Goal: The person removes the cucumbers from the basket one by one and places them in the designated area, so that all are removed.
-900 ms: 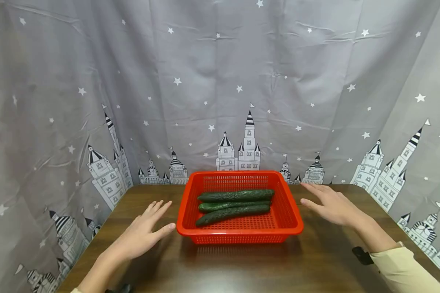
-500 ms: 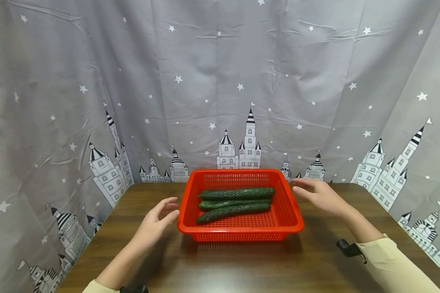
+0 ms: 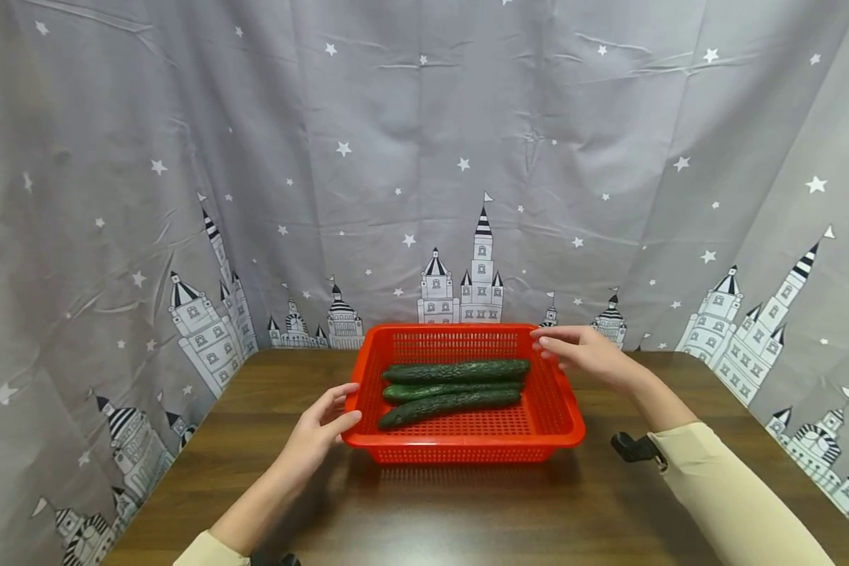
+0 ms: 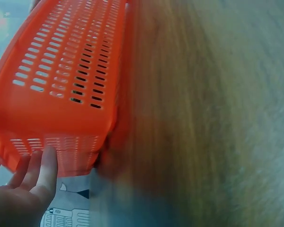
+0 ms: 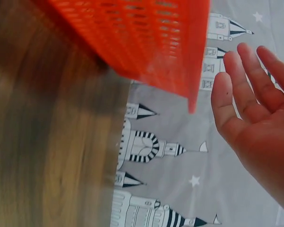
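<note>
A red plastic basket [image 3: 463, 442] with slotted walls stands on the table. Lying lengthwise inside are three dark green cucumbers: a back one [image 3: 456, 372], a middle one [image 3: 424, 391] and a front one [image 3: 447, 409]. My left hand [image 3: 314, 436] is at the basket's left rim, thumb and fingertips overlapping it; in the left wrist view its slightly bent fingers [image 4: 48, 165] reach the end wall [image 4: 61, 116]. Over the right rim, near the back corner, is my right hand [image 3: 594, 355]. The right wrist view shows its fingers loosely extended beside the rim [image 5: 199, 61], holding nothing.
The brown wooden table [image 3: 467, 519] extends around the basket. A grey curtain [image 3: 424, 157] printed with stars and castles hangs close behind it and along both sides. Black wrist devices, such as the right one [image 3: 635, 447], sit below the wrists.
Both hands have moved inward to the basket: the left one to the right as far as the left rim, the right one to the left, over the right rim. The basket and cucumbers stay in place.
</note>
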`<state>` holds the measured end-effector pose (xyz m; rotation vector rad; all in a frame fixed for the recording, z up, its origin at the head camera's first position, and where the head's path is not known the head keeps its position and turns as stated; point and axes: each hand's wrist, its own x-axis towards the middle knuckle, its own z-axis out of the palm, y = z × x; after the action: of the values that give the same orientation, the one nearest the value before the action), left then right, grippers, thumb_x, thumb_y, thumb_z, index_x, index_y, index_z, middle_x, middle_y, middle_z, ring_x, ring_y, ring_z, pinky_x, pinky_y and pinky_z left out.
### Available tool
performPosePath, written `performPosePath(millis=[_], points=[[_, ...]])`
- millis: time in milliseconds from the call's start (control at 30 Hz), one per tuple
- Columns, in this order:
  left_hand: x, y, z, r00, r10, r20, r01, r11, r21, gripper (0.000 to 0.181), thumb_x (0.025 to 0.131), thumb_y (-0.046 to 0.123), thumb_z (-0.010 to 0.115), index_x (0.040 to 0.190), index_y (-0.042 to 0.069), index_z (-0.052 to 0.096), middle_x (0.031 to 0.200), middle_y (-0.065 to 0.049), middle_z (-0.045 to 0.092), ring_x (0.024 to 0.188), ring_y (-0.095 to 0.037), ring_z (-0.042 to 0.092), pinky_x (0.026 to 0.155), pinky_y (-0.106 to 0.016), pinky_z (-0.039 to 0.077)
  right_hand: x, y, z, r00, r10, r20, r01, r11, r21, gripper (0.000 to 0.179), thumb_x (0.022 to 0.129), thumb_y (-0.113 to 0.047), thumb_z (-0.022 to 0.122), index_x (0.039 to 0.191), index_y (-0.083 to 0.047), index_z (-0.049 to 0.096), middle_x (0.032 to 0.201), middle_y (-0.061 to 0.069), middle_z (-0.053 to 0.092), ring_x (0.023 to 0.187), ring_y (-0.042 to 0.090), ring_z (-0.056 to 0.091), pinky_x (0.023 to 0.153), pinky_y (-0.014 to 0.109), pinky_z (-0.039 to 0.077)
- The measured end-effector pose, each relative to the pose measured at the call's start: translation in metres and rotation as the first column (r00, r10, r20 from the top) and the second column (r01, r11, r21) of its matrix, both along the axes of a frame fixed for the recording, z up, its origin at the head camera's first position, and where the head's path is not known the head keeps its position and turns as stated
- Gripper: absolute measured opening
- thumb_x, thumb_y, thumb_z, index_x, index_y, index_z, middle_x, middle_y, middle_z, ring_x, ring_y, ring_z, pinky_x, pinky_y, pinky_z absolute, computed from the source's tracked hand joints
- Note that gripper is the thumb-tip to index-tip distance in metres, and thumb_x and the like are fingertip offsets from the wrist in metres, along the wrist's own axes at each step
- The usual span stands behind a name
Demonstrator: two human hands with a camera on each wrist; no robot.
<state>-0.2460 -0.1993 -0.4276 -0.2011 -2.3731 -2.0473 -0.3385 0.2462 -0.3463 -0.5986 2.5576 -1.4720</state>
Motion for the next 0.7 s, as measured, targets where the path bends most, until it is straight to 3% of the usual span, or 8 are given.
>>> performPosePath(millis=[233, 433, 700], points=[[0.002, 0.003, -0.007, 1.000, 0.005, 0.002, -0.005, 1.000, -0.017, 0.049, 0.097, 0.019, 0.066, 0.143, 0.012, 0.051, 0.135, -0.021, 0.056, 0.112, -0.027, 0.058, 0.083, -0.031, 0.057, -0.012, -0.016, 0.010, 0.999, 0.028, 0.035, -0.026, 0.998, -0.059, 0.047, 0.102, -0.032, 0.059, 0.139, -0.004, 0.058, 0.119, 0.011, 0.071, 0.104, 0.022, 0.067, 0.089, 0.045, 0.056], [0.005, 0.004, -0.010, 1.000, -0.008, 0.014, 0.008, 1.000, 0.019, 0.050, 0.099, 0.018, 0.063, 0.146, 0.014, 0.048, 0.138, -0.020, 0.049, 0.116, -0.033, 0.055, 0.084, -0.034, 0.057, -0.019, -0.029, 0.018, 0.997, 0.059, 0.044, -0.056, 0.997, -0.053, 0.043, 0.101, -0.032, 0.060, 0.137, -0.007, 0.061, 0.111, 0.007, 0.073, 0.099, 0.036, 0.066, 0.071, 0.033, 0.056], [0.006, 0.005, -0.010, 1.000, -0.011, 0.028, 0.010, 0.999, 0.043, 0.051, 0.099, 0.021, 0.064, 0.147, 0.016, 0.047, 0.139, -0.020, 0.049, 0.115, -0.035, 0.056, 0.085, -0.039, 0.058, -0.035, -0.042, 0.019, 0.987, 0.116, 0.110, -0.101, 0.986, -0.130, 0.045, 0.101, -0.024, 0.063, 0.140, -0.003, 0.057, 0.110, 0.012, 0.070, 0.090, 0.023, 0.069, 0.067, 0.026, 0.054]])
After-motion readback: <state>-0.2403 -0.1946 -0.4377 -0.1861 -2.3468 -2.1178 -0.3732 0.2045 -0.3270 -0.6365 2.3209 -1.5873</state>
